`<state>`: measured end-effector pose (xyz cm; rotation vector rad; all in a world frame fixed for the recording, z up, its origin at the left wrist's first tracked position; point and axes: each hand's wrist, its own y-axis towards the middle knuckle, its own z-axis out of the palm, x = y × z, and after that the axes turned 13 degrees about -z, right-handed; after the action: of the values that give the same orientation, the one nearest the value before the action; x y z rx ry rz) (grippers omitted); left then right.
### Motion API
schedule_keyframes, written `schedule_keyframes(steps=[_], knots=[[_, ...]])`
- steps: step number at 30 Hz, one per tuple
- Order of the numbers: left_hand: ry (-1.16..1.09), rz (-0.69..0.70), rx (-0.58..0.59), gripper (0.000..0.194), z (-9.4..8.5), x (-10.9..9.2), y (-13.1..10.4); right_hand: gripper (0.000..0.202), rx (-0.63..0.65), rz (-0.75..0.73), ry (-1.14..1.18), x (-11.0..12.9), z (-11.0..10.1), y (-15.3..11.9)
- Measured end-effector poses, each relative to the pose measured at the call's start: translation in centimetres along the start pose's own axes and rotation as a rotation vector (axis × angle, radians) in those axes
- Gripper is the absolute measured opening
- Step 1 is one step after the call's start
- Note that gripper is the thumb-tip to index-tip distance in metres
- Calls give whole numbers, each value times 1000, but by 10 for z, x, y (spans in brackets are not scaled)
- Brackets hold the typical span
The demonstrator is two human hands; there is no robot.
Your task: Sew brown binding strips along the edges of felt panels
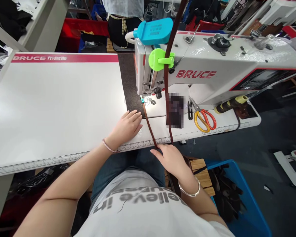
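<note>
My left hand [128,126] lies flat with its fingers stretched out, its fingertips on the near edge of a dark brown piece of material [131,79]. A thin brown strip [150,123] runs from under the needle area of the white sewing machine [197,72] down to the table's front edge. My right hand [171,158] touches the lower end of this strip at that edge; whether its fingers close on it is hard to make out. Another brown strap [166,85] hangs down in front of the machine, beside a green clip [161,60].
Orange and red handled scissors [204,121], small black snips [189,111] and a thread cone [230,104] lie right on the white table [51,108]. A blue bin [253,204] stands at lower right. A person [123,19] is beyond the table.
</note>
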<state>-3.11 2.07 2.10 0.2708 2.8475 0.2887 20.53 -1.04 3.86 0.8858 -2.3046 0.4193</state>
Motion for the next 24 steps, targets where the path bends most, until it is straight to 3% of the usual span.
schedule_keyframes(steps=[2, 4, 7, 9, 15, 24], knots=[[-1, 6, 2, 37, -1, 0, 1, 34, -17, -78, -81, 3, -9, 7], [-7, 12, 5, 36, -1, 0, 1, 30, -113, -210, -90, 3, -12, 22], [-5, 19, 7, 36, -2, 0, 1, 29, -305, -394, -157, -2, -6, 48], [5, 20, 12, 36, -2, 0, 2, 31, -351, -466, -221, -7, 0, 62], [29, 31, 17, 37, -2, 2, 2, 44, -310, -446, -379, -17, 15, 76], [16, 34, 5, 38, -1, 3, 3, 46, -260, -430, -407, -16, 17, 76]])
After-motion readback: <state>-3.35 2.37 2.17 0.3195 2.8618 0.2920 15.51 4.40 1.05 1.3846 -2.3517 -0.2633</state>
